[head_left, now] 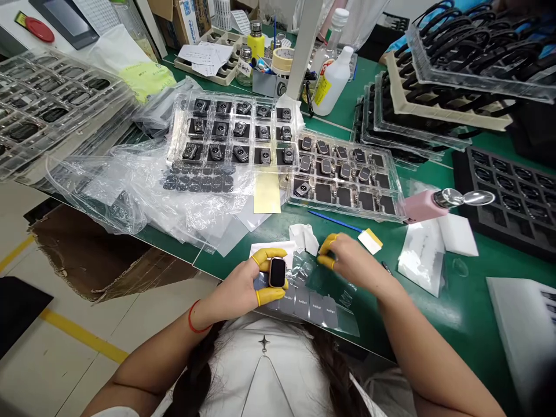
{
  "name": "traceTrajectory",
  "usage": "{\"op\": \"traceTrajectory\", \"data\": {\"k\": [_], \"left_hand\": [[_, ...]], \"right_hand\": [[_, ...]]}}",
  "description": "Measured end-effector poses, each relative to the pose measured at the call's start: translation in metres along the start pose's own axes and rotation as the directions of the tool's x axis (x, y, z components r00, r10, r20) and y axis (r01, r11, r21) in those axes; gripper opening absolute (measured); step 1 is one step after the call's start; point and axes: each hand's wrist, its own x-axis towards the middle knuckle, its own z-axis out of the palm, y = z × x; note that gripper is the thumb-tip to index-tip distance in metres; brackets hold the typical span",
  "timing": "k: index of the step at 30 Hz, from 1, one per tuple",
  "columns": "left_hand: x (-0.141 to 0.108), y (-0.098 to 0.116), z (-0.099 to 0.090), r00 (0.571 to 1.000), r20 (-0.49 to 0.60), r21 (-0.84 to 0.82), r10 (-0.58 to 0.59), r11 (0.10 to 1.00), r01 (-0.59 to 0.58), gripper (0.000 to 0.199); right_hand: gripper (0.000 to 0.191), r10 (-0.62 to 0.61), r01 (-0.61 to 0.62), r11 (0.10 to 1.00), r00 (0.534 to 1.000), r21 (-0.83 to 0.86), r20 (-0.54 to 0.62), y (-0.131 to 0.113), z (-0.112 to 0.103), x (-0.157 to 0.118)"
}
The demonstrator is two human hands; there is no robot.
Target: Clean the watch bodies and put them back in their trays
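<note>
My left hand [243,284], in yellow finger cots, is closed around a smartwatch body [277,273] with a dark screen and gold-toned rim, held by its edges, screen up. Across from it, my right hand [347,258], also in yellow finger cots, has thumb and index fingertips curled nearly together; anything between them is too small to make out. A crumpled white wipe [304,238] lies by those fingertips. Under and between the hands is a clear sheet of grey "hello!" screen films [317,307]. A white cloth [260,249] lies partly behind my left fingers.
Clear trays of watch bodies stand behind the hands: one left [237,113], one right [330,200]. A blue stick [334,220], pink pump bottle [421,207] and white bottle [334,81] are nearby. Stacked trays [391,127] rise at right; plastic bags [174,202] cover the left edge.
</note>
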Motion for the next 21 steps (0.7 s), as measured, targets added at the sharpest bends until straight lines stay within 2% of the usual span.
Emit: {"op": "traceTrajectory", "data": {"k": [2,3,6,9,11,13,15,17,18,21], "left_hand": [[0.0,0.001,0.0,1.0,-0.004,0.002,0.0,1.0,0.0,0.053],[0.0,0.002,0.0,1.0,-0.009,0.002,0.003,1.0,-0.003,0.052],[0.001,0.002,0.001,0.999,-0.042,0.004,0.01,1.0,-0.01,0.051],[0.001,0.001,0.002,0.997,-0.076,0.022,0.001,1.0,0.001,0.05],[0.001,0.0,0.002,0.996,-0.094,0.033,-0.008,0.999,0.011,0.049],[0.002,0.001,0.002,0.995,-0.101,0.034,0.002,0.999,0.001,0.049],[0.003,0.003,0.003,0.995,-0.091,0.066,0.033,0.997,-0.027,0.049],[0.004,0.005,0.003,0.995,-0.083,0.139,0.053,0.989,-0.041,0.048],[0.005,0.006,0.003,0.995,-0.08,0.172,0.052,0.984,-0.037,0.047],[0.004,0.008,0.002,0.994,-0.088,0.194,0.057,0.98,-0.039,0.049]], "right_hand": [[0.008,0.035,-0.034,0.999,0.995,-0.02,0.096,0.008,0.006,0.001],[0.008,0.09,-0.086,0.995,0.992,-0.048,0.087,0.009,0.01,0.003],[0.013,0.224,-0.227,0.967,0.974,-0.116,-0.036,0.005,0.026,0.016],[0.007,0.214,-0.219,0.973,0.975,-0.077,-0.065,-0.006,0.03,0.025],[0.008,0.132,-0.124,0.989,0.987,0.083,-0.094,-0.022,0.025,0.022],[0.006,-0.044,0.075,0.967,0.991,0.245,-0.13,-0.046,0.018,0.016],[0.004,-0.288,0.307,0.916,0.951,0.258,-0.112,-0.069,0.015,0.011],[0.007,-0.432,0.449,0.869,0.893,0.207,-0.122,-0.085,0.019,0.01],[0.009,-0.451,0.472,0.864,0.88,0.176,-0.149,-0.088,0.023,0.011],[0.013,-0.392,0.427,0.896,0.889,0.123,-0.237,-0.087,0.031,0.015]]}}
